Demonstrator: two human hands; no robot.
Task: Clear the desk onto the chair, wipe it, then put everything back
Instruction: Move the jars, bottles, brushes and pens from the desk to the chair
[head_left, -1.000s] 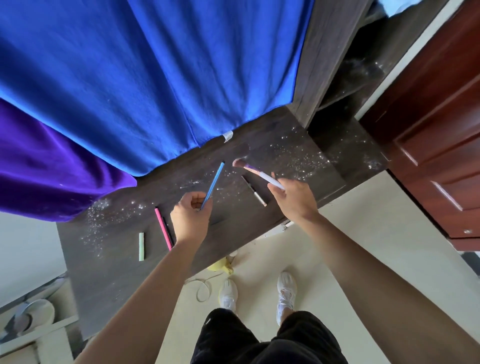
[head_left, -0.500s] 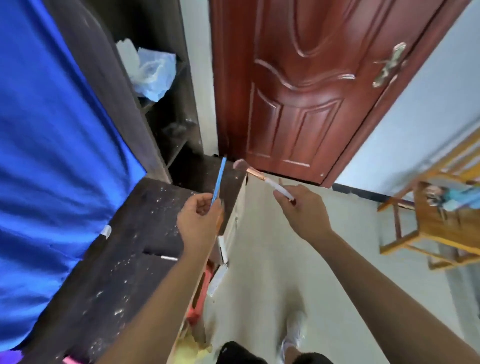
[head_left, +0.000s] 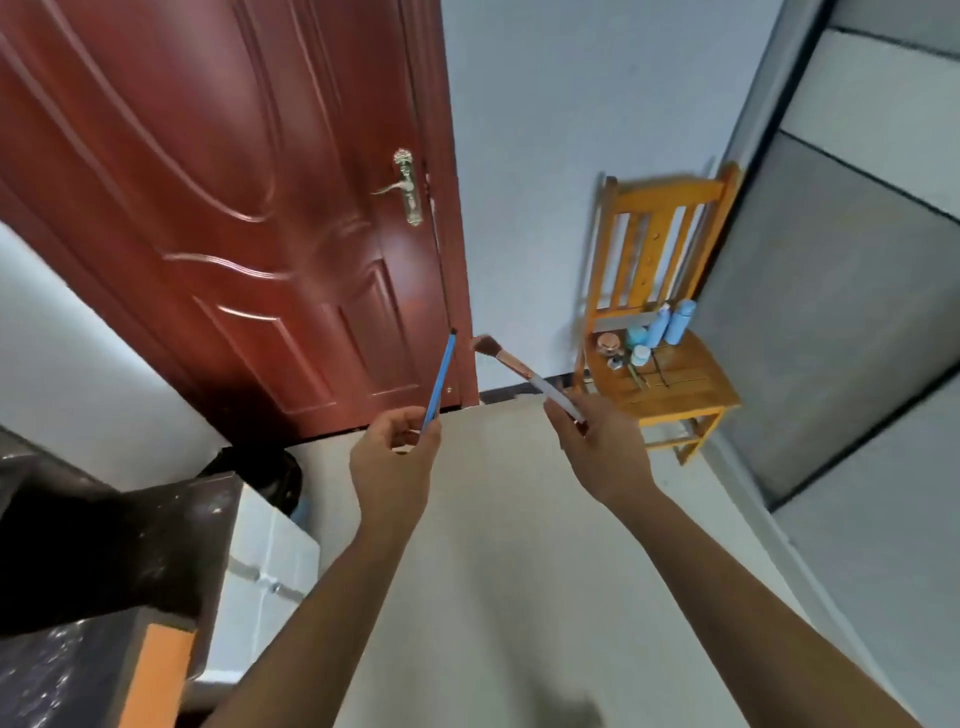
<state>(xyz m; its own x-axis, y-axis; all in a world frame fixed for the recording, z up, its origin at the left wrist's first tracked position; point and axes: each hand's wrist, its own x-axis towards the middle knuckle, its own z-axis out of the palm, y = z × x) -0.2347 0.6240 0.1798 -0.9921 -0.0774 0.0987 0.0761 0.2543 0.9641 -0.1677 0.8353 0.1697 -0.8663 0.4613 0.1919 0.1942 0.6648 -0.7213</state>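
My left hand (head_left: 390, 451) pinches a thin blue pencil (head_left: 440, 378) that points up. In my right hand (head_left: 602, 448) is a makeup brush (head_left: 519, 365) with a white handle and pinkish bristles, its head tilted up to the left. Both hands are raised over the floor, side by side. A yellow wooden chair (head_left: 675, 385) stands ahead at the right against the wall. Its seat carries blue bottles (head_left: 670, 322), small jars and thin items. The dark dusty desk (head_left: 67, 561) fills the lower left corner.
A red-brown door (head_left: 223, 208) with a brass handle is ahead at the left. A black bin bag (head_left: 260, 475) sits by the door beside a white cabinet (head_left: 260, 577). Pale floor (head_left: 498, 530) stretches from me to the chair. A grey panelled wall (head_left: 852, 322) runs along the right.
My view has swung from the desk to the door and chair. Both hands lifted the pencil and brush off the desk and carried them toward the chair, which now looks closer.
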